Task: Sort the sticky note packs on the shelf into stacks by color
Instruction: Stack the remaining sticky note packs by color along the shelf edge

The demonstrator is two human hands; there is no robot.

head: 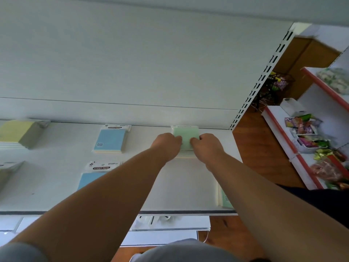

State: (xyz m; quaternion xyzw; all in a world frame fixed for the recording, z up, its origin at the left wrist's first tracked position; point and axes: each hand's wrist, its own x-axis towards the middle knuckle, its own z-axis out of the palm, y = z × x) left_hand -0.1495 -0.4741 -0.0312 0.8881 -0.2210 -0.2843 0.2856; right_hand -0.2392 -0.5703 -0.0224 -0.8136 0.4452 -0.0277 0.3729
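both hands, left hand [168, 144] and right hand [206, 146], grip the green sticky note pack [186, 137] between them, seating it on the green stack at the shelf [179, 186] back. next, probably square its edges, then let go.

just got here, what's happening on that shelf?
A person is sorting sticky note packs by color. Both hands, left hand and right hand, hold a green pack at the back of the white shelf. Blue packs lie in the middle, yellow packs at far left. Another green pack sits near the front edge.
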